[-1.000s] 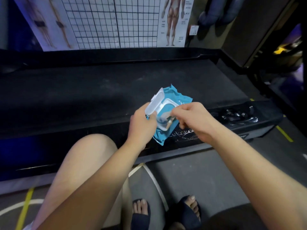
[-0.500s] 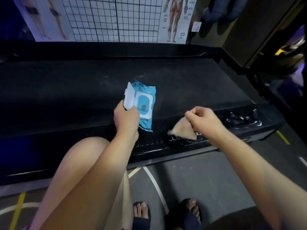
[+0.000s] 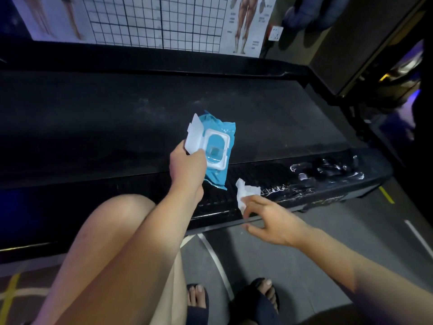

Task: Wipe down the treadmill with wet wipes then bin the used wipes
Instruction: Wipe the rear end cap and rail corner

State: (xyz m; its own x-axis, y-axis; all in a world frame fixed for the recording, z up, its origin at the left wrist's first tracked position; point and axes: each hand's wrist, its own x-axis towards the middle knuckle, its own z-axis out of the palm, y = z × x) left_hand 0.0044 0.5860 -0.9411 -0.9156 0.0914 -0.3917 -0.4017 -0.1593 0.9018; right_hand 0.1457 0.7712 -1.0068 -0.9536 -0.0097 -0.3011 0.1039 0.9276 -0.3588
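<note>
Blue plastic wet-wipe pack point(image 3: 225, 133), lid raised, is gripped by the left hand point(image 3: 185, 167) above the black treadmill side rail point(image 3: 264, 177); a crumpled white wipe point(image 3: 246, 193) on that rail is touched by the loosely spread right hand point(image 3: 271, 219), grip unclear. Flat, overlapping strokes are advised

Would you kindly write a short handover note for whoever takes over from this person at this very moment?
Left hand grips the blue wipes pack, lid open, over the near edge of the treadmill.
Right hand has its fingertips on a white wipe against the side rail; whether it is pinching the wipe is unclear.
Done: one wipe is out, and wet streaks show at the rail's right end.
Left: wipe the belt and rail, close the pack, bin the used wipes. No bin is in view.
</note>
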